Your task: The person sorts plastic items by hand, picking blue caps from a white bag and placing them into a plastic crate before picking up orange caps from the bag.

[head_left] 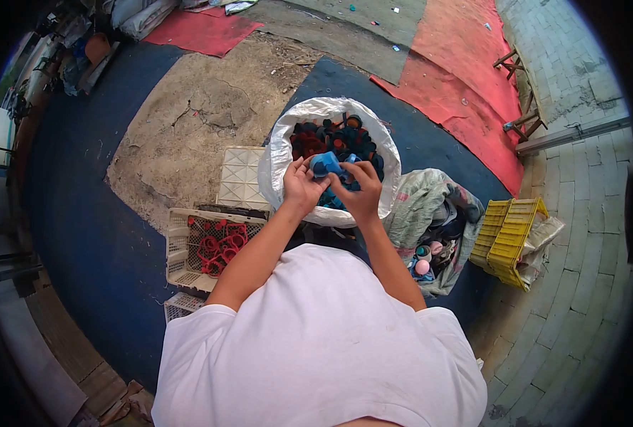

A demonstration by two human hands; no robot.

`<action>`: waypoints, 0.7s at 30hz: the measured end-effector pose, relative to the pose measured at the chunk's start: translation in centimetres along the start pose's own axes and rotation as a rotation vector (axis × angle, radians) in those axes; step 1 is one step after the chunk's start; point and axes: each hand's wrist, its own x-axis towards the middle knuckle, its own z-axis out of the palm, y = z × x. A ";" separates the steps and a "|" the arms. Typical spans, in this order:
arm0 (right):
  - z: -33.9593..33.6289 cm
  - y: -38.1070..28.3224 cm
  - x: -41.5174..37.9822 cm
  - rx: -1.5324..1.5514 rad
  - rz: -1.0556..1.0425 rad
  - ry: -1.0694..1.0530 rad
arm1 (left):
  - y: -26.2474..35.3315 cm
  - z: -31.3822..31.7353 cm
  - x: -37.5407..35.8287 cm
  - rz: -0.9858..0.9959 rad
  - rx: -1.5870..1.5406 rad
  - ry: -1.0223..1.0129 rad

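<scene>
Over the mouth of a white woven sack (pixel 274 167), a blue plastic piece (pixel 324 164) sits between my two hands. My right hand (pixel 360 191) pinches it from the right with thumb and fingers. Palm up, my left hand (pixel 304 188) lies just left of and below the piece, its fingers loosely spread and their tips close to it. Below, the sack holds many small plastic parts (pixel 338 135) in black, dark red, orange and teal. The exact kind of the blue piece does not show.
On the left, a cream crate (pixel 178 245) holds red ring-shaped parts (pixel 220 249); a pale crate (pixel 242 174) stands behind it. At right are an opened greenish sack (pixel 409 196) of mixed pieces and yellow crates (pixel 514 235) by the wall. Red sheeting (pixel 459 92) covers floor beyond.
</scene>
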 end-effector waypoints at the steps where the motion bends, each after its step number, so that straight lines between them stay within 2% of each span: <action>1: 0.2 -0.2 -0.2 0.012 -0.032 -0.016 | 0.0 -0.4 0.4 -0.016 0.011 -0.035; 4: 0.7 -0.5 -0.7 0.017 -0.146 -0.069 | 0.1 -0.7 0.6 -0.056 0.039 -0.092; 8: 1.1 0.6 -0.9 -0.077 -0.422 -0.171 | 0.3 0.4 -0.8 -0.059 0.038 -0.111; 11: 0.8 0.2 -1.1 -0.078 -0.438 -0.230 | 0.3 1.8 -2.0 -0.047 0.003 -0.191; 14: 1.0 0.7 -1.6 0.029 -0.335 -0.214 | 0.3 1.1 -1.7 -0.045 -0.057 -0.271; 17: 0.6 0.1 -1.4 0.226 -0.036 -0.178 | 0.7 0.7 -1.9 -0.094 -0.148 -0.277; 18: 0.3 0.5 -1.1 0.196 -0.001 -0.173 | 0.7 0.7 -1.9 -0.097 -0.152 -0.272; 21: 0.9 1.2 -1.0 0.920 0.457 -0.085 | 0.8 0.7 -2.2 -0.107 -0.169 -0.239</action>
